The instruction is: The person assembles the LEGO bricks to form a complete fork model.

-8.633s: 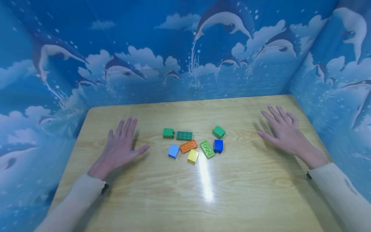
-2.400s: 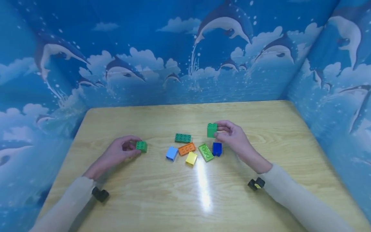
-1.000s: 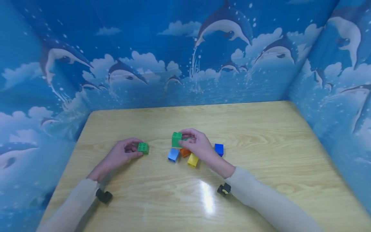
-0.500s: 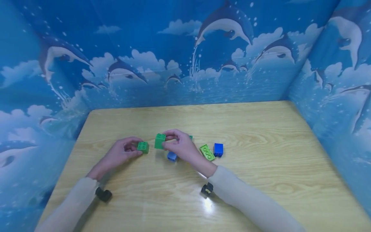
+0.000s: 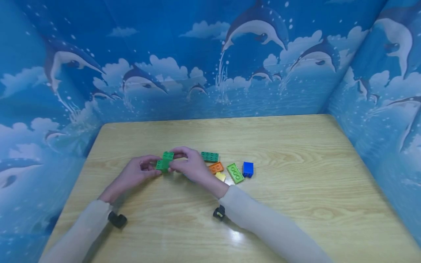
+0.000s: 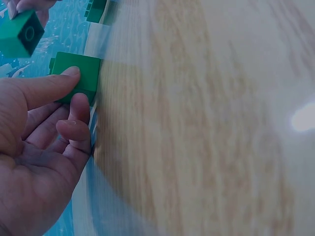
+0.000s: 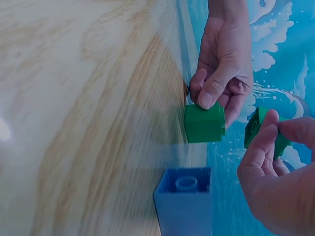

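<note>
In the head view my left hand point(image 5: 138, 173) pinches a green toy building brick point(image 5: 159, 166) between thumb and fingers. That brick point(image 6: 88, 76) rests on the table, studs up. With thumb and fingertips my right hand point(image 5: 194, 166) grips a second green brick point(image 5: 168, 156). This one point(image 7: 252, 127) is held in the air, slightly tilted, its hollow underside showing in the left wrist view. Both wrist views show a gap between the two bricks. A light blue brick point(image 7: 184, 214) stands below the right hand, mostly covered by it in the head view.
Right of the hands lie a dark green brick point(image 5: 209, 157), an orange brick point(image 5: 216, 167), a partly covered yellow brick point(image 5: 220, 176), a lime brick point(image 5: 235, 173) and a dark blue brick point(image 5: 248, 169). Blue dolphin-print walls point(image 5: 210, 102) enclose the wooden table point(image 5: 296, 146).
Both hands have taken up a green brick since the earliest frame. Lately my right hand has carried its brick left, over to the left-hand brick. The left hand has stayed nearly still.
</note>
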A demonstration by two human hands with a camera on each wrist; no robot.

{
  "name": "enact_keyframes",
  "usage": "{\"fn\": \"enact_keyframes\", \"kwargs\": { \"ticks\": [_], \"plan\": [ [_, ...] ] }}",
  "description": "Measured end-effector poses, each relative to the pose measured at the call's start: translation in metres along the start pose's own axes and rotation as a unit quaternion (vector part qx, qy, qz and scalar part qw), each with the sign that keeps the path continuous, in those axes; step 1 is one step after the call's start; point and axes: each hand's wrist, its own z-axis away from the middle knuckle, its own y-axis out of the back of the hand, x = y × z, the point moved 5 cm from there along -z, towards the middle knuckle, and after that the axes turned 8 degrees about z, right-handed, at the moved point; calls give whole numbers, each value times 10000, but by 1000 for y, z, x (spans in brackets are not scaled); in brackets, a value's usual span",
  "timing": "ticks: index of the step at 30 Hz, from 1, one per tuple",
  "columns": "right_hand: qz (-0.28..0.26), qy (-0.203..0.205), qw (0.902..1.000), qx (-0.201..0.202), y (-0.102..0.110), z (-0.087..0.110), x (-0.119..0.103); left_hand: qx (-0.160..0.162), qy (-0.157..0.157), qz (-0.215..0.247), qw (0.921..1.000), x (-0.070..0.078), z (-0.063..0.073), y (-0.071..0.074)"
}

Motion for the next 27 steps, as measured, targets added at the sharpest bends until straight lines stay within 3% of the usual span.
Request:
{"fn": "enact_keyframes", "kwargs": {
  "ticks": [14,20,27],
  "plan": [
    [427,-126,9984,352,-17,-12,5,10,-81,28,10000,1,0,1],
    [558,-108,9981,232,-19,-15,6,-13,-168,127,9998,1,-1,0],
    [895,-36,9958,205,-22,-16,8,-1,14,76,10000,0,1,1]
  ]
}}
